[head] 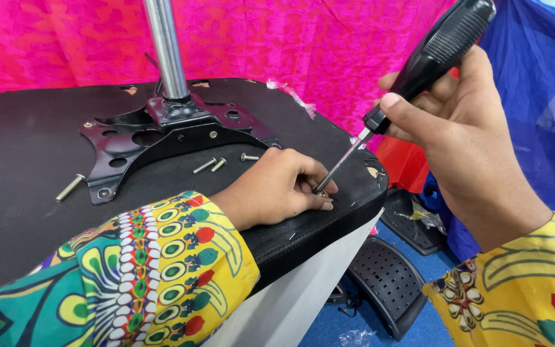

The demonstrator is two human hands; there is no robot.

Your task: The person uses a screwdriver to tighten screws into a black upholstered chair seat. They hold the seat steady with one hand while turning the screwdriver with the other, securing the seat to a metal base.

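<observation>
We grip the stiff, ribbed screwdriver (435,48) by its handle in the right hand (464,138), while left hand (277,186) fingertips pinch the small, slippery screw (321,191) under its tip.

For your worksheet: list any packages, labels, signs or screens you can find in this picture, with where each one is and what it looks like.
No labels, signs or screens show.
Clear plastic wrapping scrap: crumpled, at the far edge of the black seat underside.
Clear plastic wrapping: crumpled, on a black plastic part on the floor, right of the seat.
</observation>
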